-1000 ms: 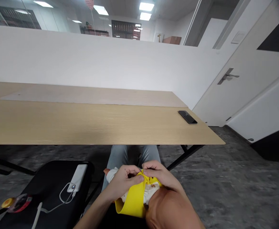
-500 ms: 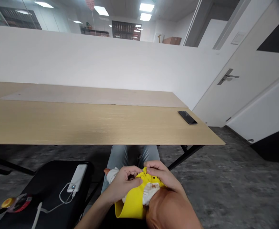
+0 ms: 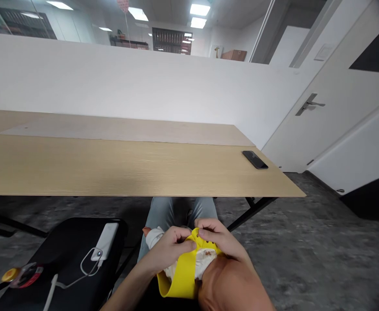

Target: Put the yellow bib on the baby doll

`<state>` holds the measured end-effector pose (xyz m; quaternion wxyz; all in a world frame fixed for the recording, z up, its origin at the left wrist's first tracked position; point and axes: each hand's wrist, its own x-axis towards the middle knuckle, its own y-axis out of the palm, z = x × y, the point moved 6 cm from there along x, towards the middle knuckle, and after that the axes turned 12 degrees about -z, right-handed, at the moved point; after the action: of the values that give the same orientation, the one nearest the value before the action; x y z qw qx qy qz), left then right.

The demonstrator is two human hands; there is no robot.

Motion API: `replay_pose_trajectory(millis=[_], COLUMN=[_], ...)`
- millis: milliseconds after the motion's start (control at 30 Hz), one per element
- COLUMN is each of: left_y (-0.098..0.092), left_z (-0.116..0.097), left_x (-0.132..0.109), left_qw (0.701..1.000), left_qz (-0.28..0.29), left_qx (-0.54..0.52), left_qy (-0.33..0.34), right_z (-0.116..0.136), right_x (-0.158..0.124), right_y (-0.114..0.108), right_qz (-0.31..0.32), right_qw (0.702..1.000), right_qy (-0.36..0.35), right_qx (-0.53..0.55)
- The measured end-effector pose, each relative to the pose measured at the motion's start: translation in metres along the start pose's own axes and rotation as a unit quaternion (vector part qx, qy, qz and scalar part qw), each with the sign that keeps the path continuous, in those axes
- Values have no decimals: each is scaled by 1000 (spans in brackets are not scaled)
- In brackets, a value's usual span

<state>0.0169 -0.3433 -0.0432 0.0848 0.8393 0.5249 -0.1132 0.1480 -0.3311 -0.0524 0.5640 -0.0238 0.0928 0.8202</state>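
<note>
A yellow bib (image 3: 184,276), smooth and with a curved pocket-like edge, lies over a doll in white clothing (image 3: 204,261) on my lap. Small dark holes dot the bib's strap. My left hand (image 3: 173,248) pinches the strap from the left, thumb and forefinger closed. From the right, my right hand (image 3: 215,233) grips the strap's upper end, its fingertips close to the left ones. A white sleeve (image 3: 155,236) with a small doll hand pokes out beyond my left hand. The doll's rounded, skin-toned head (image 3: 228,280) appears at the lower right, beside my right forearm.
A wooden table (image 3: 127,168) spans the space ahead, with a black phone (image 3: 255,160) near its right end. On a black chair (image 3: 75,233) at left lie a white power bank (image 3: 106,241) with a cable and a tape roll (image 3: 30,275). A door (image 3: 338,108) stands right.
Both hands stay at the bib's strap with slight finger shifts. My left fingers have closed in a little, and the bib and doll have moved slightly to the right.
</note>
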Motion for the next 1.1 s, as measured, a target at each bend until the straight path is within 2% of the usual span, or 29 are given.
replay_pose_trajectory(millis=[333, 400, 500, 667, 900, 967, 1100], left_y=[0, 1, 0, -8, -17, -16, -10], left_z=[-8, -10, -11, -6, -15, -19, -22], left_x=[-1, -2, -2, -3, -18, -21, -22], left_qw=[1000, 1000, 999, 999, 993, 981, 948], left_qz=[-1, -1, -14, -30, 30, 22, 13], left_qx=[9, 7, -8, -10, 95, 157, 273], left_qy=[25, 31, 38, 22, 70, 108, 164], right_z=[0, -2, -2, 4, -2, -3, 0], right_x=[0, 0, -2, -4, -2, 1, 9], right_y=[0, -2, -9, -7, -16, -17, -12], right_qz=[10, -16, -93, -118, -208, -206, -148], right_qw=[1000, 999, 991, 987, 968, 969, 978], right_qy=[-7, 12, 38, 58, 84, 80, 57], right_qx=[-6, 25, 90, 95, 111, 113, 138])
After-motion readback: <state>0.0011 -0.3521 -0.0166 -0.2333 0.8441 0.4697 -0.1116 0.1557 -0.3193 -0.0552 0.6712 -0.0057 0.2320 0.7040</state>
